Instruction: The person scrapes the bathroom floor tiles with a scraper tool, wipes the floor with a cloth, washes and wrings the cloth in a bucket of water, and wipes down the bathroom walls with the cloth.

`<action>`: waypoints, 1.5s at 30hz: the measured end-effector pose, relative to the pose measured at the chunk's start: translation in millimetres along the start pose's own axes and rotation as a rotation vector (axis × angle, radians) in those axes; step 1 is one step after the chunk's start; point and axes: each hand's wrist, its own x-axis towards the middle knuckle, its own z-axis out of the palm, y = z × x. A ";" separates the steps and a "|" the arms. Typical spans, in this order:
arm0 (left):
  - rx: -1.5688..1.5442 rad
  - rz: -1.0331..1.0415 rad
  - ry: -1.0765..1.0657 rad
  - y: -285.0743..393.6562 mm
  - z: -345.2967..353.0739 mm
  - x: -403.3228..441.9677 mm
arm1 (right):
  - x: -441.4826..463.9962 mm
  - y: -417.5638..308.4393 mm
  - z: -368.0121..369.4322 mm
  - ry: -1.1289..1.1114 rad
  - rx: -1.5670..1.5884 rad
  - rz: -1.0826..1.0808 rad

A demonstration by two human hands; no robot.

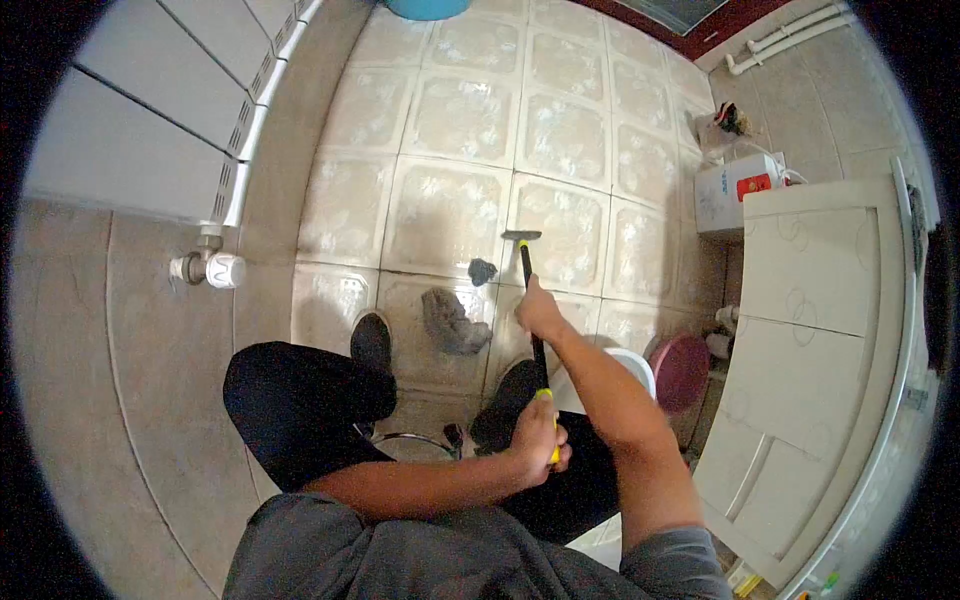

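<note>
A long-handled tool (pixel 536 345) with a black shaft and yellow parts runs up from my lap to the tiled floor (pixel 455 205). My left hand (pixel 540 438) is closed around its yellow lower grip. Higher up, my right hand (pixel 540 308) wraps the black shaft. The flat dark head (pixel 521 235) of the tool rests on the tiles. Left of the shaft lie a small dark grey cloth (pixel 482 271) and a larger crumpled grey cloth (pixel 455 322), both near my shoes.
A white bucket (pixel 636 368) and a pink basin (pixel 680 374) stand at the right, beside a cream cabinet (pixel 800 320). Behind it is a white box (pixel 728 192). A radiator (pixel 140 110) with a valve (pixel 222 270) is on the left wall. A blue tub (pixel 428 8) sits far ahead.
</note>
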 end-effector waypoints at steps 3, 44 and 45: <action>-0.043 0.015 0.000 10.6 5.4 10.0 | 7.0 -6.6 -15.3 -0.035 -0.034 -0.015; 0.000 0.067 -0.087 74.4 -16.3 38.1 | 84.9 -37.9 -26.7 0.082 -0.041 0.113; -0.004 0.043 -0.098 70.6 -14.0 29.5 | 76.6 -35.6 -24.1 0.075 -0.105 0.131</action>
